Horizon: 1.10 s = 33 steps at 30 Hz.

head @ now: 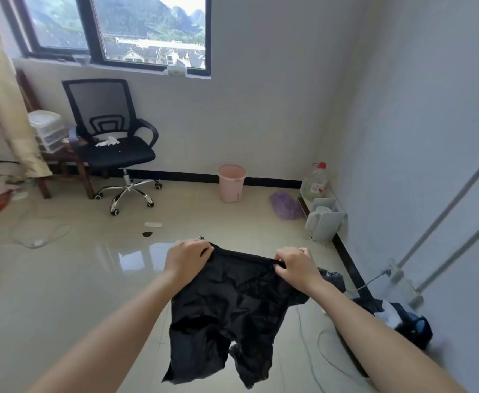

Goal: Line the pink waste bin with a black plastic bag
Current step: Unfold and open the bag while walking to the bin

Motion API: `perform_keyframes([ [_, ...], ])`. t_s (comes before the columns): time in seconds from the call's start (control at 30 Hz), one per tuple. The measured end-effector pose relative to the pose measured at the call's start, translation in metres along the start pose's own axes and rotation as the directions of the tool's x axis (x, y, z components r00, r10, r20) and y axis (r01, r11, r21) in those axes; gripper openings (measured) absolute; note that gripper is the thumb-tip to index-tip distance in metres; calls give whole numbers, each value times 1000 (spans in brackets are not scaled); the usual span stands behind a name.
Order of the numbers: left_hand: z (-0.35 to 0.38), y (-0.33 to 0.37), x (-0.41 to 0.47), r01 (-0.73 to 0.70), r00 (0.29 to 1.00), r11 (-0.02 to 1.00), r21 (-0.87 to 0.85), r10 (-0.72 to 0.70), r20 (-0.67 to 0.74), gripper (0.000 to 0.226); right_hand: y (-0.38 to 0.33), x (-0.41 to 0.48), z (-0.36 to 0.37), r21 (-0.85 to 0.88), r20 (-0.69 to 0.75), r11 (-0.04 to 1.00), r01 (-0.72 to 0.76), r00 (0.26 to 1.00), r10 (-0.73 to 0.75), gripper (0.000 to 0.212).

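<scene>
A crumpled black plastic bag (232, 310) hangs in front of me, held up by its top edge. My left hand (187, 259) grips the left end of that edge and my right hand (295, 265) pinches the right end. The pink waste bin (231, 183) stands upright and unlined on the floor against the far wall, well beyond both hands.
A black office chair (113, 148) stands left of the bin. A purple bag (285, 206), a large clear bottle (314, 180) and a white kettle (322, 219) sit by the right wall. Cables (312, 350) and a dark full bag (402, 319) lie at my right.
</scene>
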<state>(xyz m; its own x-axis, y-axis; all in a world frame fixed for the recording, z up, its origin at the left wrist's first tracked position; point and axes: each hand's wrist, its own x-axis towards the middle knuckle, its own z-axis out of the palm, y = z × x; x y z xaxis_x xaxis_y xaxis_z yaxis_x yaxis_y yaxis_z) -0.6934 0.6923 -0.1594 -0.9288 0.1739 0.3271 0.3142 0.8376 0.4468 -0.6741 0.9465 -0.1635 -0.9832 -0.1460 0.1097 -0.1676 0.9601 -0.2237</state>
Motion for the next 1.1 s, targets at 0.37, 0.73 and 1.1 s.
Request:
perform_keyframes([
  [0.37, 51, -35, 151, -114, 993, 993, -28, 115, 36, 27, 39, 121, 5, -113, -41, 985, -128, 991, 124, 18],
  [0.73, 130, 1, 312, -163, 986, 984, -73, 164, 17, 24, 152, 248, -10, -8, -55, 980, -200, 978, 199, 18],
  [1.1, 172, -61, 429, 49, 995, 997, -62, -44, 89, 27, 183, 413, 12, 226, 137, 961, -160, 982, 131, 14],
])
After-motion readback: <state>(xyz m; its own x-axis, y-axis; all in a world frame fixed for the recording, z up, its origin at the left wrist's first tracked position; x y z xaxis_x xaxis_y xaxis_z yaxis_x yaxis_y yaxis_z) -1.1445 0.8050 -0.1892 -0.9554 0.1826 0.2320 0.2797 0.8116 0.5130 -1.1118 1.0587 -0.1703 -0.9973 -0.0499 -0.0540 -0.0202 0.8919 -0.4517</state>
